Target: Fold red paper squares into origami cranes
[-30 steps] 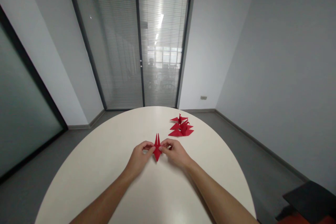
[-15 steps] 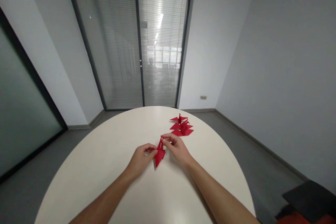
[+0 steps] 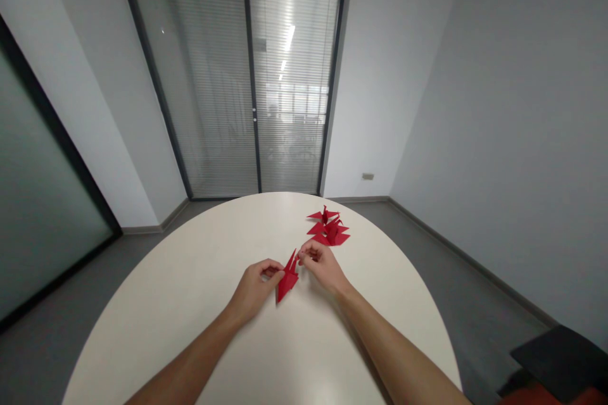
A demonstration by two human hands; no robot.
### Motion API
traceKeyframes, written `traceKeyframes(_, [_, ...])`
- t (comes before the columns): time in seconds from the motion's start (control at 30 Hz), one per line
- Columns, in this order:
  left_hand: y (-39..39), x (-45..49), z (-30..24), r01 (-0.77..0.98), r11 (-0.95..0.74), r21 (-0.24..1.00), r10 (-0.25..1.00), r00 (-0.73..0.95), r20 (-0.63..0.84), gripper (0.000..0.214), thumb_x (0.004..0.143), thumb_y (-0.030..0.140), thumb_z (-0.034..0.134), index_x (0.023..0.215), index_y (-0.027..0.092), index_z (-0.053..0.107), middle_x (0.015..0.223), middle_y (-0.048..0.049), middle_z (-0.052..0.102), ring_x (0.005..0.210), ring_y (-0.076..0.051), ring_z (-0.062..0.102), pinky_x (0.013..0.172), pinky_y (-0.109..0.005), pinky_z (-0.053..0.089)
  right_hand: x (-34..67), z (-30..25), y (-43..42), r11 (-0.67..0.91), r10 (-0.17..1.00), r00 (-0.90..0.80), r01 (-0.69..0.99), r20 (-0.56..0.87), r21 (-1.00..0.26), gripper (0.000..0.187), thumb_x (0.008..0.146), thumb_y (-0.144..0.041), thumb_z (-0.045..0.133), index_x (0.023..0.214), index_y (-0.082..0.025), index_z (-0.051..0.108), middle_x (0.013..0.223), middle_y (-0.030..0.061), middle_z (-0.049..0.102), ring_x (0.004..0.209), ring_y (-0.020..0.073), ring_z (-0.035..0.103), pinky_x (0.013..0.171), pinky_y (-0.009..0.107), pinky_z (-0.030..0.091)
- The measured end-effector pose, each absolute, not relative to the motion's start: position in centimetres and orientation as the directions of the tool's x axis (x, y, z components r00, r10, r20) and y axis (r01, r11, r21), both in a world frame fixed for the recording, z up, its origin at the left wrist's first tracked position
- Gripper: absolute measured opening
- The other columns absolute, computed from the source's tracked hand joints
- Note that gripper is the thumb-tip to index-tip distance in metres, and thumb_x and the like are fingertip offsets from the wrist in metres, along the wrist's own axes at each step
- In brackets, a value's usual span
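Observation:
A red folded-paper crane (image 3: 287,281) is held just above the middle of the white table, its broad point toward me and two narrow points facing away. My left hand (image 3: 260,281) pinches its left side between thumb and fingers. At the upper right, my right hand (image 3: 322,264) has its thumb and fingertips closed on one narrow point, which bends to the right; the fingers hide its tip. The other narrow point stands free beside it.
Several finished red paper cranes (image 3: 331,231) sit close together beyond my right hand. The round white table (image 3: 190,304) has its far edge just behind them. A dark chair (image 3: 560,354) stands at the lower right, and a glazed door with blinds (image 3: 294,139) is ahead.
My right hand has shifted slightly right, drawing one narrow point away from the other. The paper's near point has swung a little left. My left hand keeps its place.

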State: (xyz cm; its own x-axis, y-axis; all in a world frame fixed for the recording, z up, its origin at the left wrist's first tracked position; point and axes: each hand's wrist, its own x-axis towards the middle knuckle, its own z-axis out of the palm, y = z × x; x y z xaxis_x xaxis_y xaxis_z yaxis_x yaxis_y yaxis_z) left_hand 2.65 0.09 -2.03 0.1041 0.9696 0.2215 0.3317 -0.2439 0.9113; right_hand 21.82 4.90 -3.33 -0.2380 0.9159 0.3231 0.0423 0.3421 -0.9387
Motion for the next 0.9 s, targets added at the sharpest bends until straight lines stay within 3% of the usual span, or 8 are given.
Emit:
traceKeyframes(0.17, [0.1,2.6,-2.1,0.332,-0.245,0.911,0.969,0.115,0.219,0.021,0.076,0.034,0.063,0.081,0.017,0.073,0.082,-0.0065,0.075,0.076,-0.021,0.065,0.076,-0.031,0.049,21.9,-3.2,4.8,0.362,0.904,-0.259,0.039,0.34,-0.931,0.011,0.068,-0.014,0.057,0.078,-0.019,0.058,0.074,-0.0009,0.061,0.07,0.0154,0.059,0.068,0.028,0.045])
traceKeyframes(0.47, [0.2,2.6,-2.1,0.331,-0.257,0.908,0.966,0.09,0.241,0.018,0.074,0.032,0.062,0.08,0.018,0.072,0.08,-0.0057,0.075,0.075,-0.021,0.065,0.075,-0.031,0.049,21.9,-2.9,4.2,0.443,0.876,-0.3,0.191,0.377,-0.876,0.013,0.072,-0.012,0.056,0.081,-0.019,0.063,0.075,-0.0004,0.064,0.07,0.0148,0.058,0.066,0.025,0.043])
traceKeyframes(0.6, [0.2,2.6,-2.1,0.335,-0.27,0.903,0.963,0.084,0.257,0.018,0.075,0.032,0.063,0.079,0.018,0.073,0.08,-0.0058,0.075,0.074,-0.021,0.066,0.074,-0.031,0.05,22.0,-2.3,3.9,0.452,0.872,-0.313,0.223,0.376,-0.863,0.006,0.078,-0.021,0.063,0.081,-0.018,0.067,0.077,0.0021,0.068,0.072,0.0163,0.061,0.066,0.027,0.045])
traceKeyframes(0.73, [0.2,2.5,-2.2,0.328,-0.279,0.902,0.96,0.089,0.264,0.017,0.074,0.032,0.065,0.08,0.019,0.073,0.08,-0.0052,0.075,0.074,-0.021,0.066,0.073,-0.031,0.05,21.9,-2.1,3.8,0.435,0.879,-0.307,0.207,0.364,-0.876,0.016,0.081,-0.034,0.068,0.077,-0.018,0.069,0.077,0.0043,0.07,0.074,0.0178,0.063,0.068,0.029,0.046])
traceKeyframes(0.9, [0.3,2.5,-2.4,0.327,-0.266,0.907,0.964,0.085,0.252,0.018,0.074,0.032,0.065,0.082,0.018,0.074,0.081,-0.0056,0.076,0.075,-0.021,0.066,0.074,-0.031,0.05,21.9,-2.5,4.2,0.366,0.902,-0.284,0.107,0.324,-0.924,0.029,0.08,-0.039,0.071,0.098,-0.017,0.072,0.081,0.0041,0.072,0.073,0.0173,0.064,0.07,0.03,0.047])
